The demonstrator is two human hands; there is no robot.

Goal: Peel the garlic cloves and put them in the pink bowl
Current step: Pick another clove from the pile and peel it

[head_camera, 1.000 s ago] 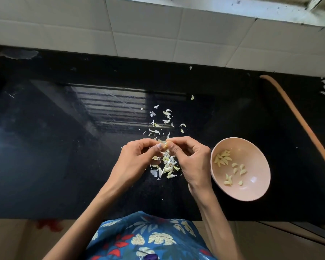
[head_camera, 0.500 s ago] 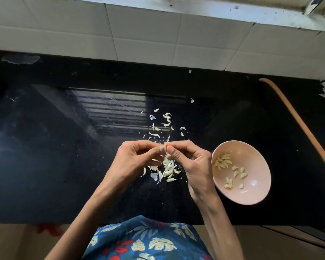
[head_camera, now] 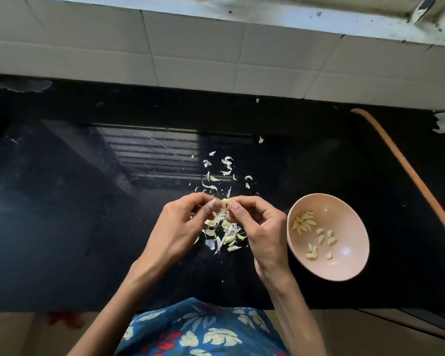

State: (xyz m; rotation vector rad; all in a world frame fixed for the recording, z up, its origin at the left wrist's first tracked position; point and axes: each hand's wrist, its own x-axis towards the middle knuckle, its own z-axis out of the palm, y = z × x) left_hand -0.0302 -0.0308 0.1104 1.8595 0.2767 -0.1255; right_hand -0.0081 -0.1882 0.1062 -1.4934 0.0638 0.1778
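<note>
Pinching one garlic clove (head_camera: 224, 201) between fingers of left hand (head_camera: 181, 227) and right hand (head_camera: 261, 227) — over scattered peels (head_camera: 228, 238). Alongside, pink bowl (head_camera: 344, 267) holding peeled cloves (head_camera: 303, 224).

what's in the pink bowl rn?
Peeled garlic cloves only: a cluster at the left of the pink bowl, a few loose ones mid-bowl and lower. Nothing covers the inside; the counter beneath it is hidden.

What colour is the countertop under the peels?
The countertop is glossy black, seen in the head view.
</note>
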